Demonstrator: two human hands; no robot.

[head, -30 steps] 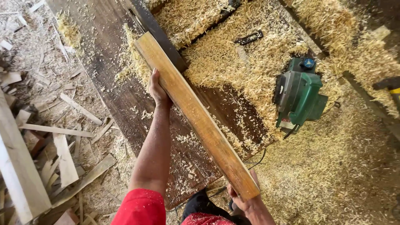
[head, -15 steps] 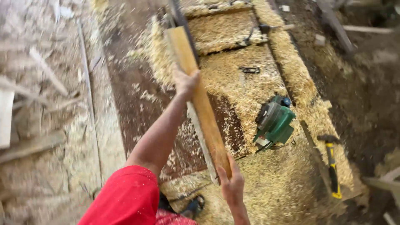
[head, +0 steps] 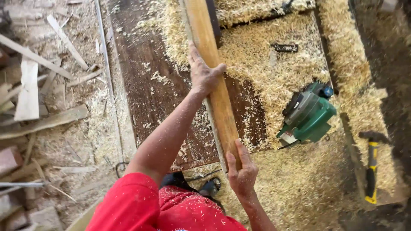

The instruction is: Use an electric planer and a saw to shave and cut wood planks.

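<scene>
The right hand [head: 242,171] grips the near end of the plank [head: 212,72], and the left hand [head: 203,70] wraps its edge further along; both are closed on it. The plank runs toward 12 o'clock above the dark desk [head: 150,98]. At 3 o'clock a green planer [head: 307,114] sits in shavings [head: 265,72]; a hammer [head: 371,164] lies at 4. With only 2 grip points, the far end could swing and knock the planer, or the plank could slip through dusty hands.

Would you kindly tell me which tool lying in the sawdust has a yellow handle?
The hammer at the far right has it; the power planer beside the plank is green.
</scene>
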